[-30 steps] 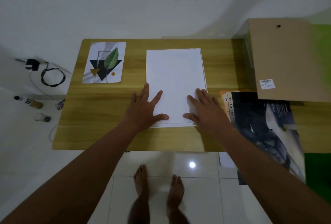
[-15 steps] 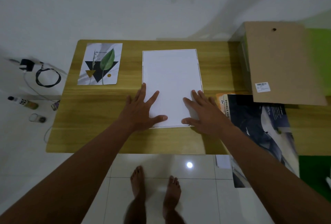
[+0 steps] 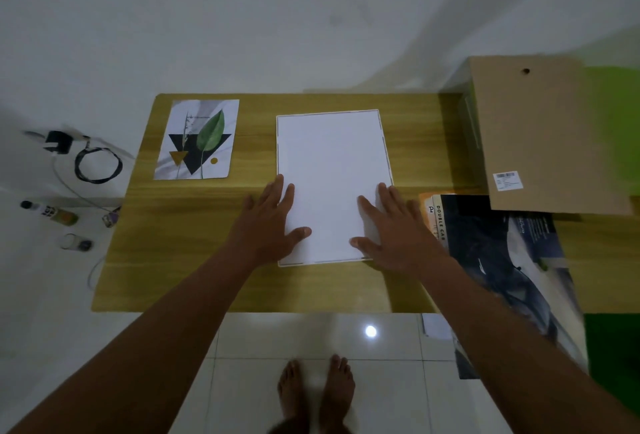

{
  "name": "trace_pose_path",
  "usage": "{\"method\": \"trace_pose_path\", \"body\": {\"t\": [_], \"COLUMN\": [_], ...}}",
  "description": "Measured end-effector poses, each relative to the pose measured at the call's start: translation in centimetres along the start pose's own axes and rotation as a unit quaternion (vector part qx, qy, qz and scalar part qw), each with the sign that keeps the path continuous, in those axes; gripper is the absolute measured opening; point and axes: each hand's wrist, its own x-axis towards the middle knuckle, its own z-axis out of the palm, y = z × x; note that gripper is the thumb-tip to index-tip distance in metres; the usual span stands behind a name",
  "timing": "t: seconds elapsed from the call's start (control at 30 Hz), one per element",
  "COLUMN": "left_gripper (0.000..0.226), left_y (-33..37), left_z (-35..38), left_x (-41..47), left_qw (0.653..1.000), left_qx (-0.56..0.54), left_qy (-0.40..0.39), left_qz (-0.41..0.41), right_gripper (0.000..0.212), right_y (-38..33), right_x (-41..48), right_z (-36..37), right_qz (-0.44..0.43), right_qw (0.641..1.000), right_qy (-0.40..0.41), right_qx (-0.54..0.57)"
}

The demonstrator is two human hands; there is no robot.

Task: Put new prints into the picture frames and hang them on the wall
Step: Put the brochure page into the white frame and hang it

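Observation:
A white sheet (image 3: 332, 170) lies face down inside a thin white picture frame (image 3: 278, 142) in the middle of the wooden table (image 3: 180, 260). My left hand (image 3: 270, 225) rests flat on the sheet's near left edge, fingers spread. On its near right corner my right hand (image 3: 391, 229) lies flat, fingers apart. A leaf print (image 3: 199, 139) with a dark triangle lies at the table's far left. A brown backing board (image 3: 540, 128) with a hanging hole and a barcode label sits at the far right.
A dark glossy poster (image 3: 512, 260) and an orange book (image 3: 429, 208) overhang the table's right front. On the floor at left are a coiled cable with charger (image 3: 97, 165), a small bottle (image 3: 52, 212) and a jar (image 3: 76, 243). My bare feet (image 3: 315, 392) stand on white tiles.
Both hands have shifted slightly on the sheet, which now sits squarer in the frame. The view has drifted a little, nothing was lifted.

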Motion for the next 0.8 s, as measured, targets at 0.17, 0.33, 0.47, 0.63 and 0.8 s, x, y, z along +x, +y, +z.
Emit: {"method": "trace_pose_path", "body": {"t": [0.17,0.33,0.47,0.63,0.8], "left_gripper": [0.088,0.088,0.093,0.069,0.059], "left_y": [-0.3,-0.7,-0.1,6.5,15.7], "left_z": [0.0,-0.1,-0.8,-4.9,-7.8], "left_x": [-0.2,-0.3,-0.2,1.5,5.5], "left_qw": [0.998,0.998,0.998,0.991,0.956], "left_qx": [0.048,0.042,0.043,-0.065,-0.242], "left_qy": [-0.01,-0.021,0.022,0.084,0.121], "left_qz": [0.026,0.045,0.046,0.078,0.114], "right_gripper": [0.082,0.083,0.08,0.064,0.057], "right_y": [-0.6,-1.3,-1.6,0.5,7.9], "right_x": [-0.9,-1.4,-2.6,-5.7,-7.0], "right_z": [0.7,0.2,-1.2,-6.4,-10.3], "right_qz": [0.024,0.041,0.058,0.079,0.15], "right_qw": [1.0,0.999,0.996,0.983,0.958], "right_qy": [0.018,0.013,0.049,0.141,0.225], "right_qx": [0.004,0.014,0.053,0.082,0.093]}}
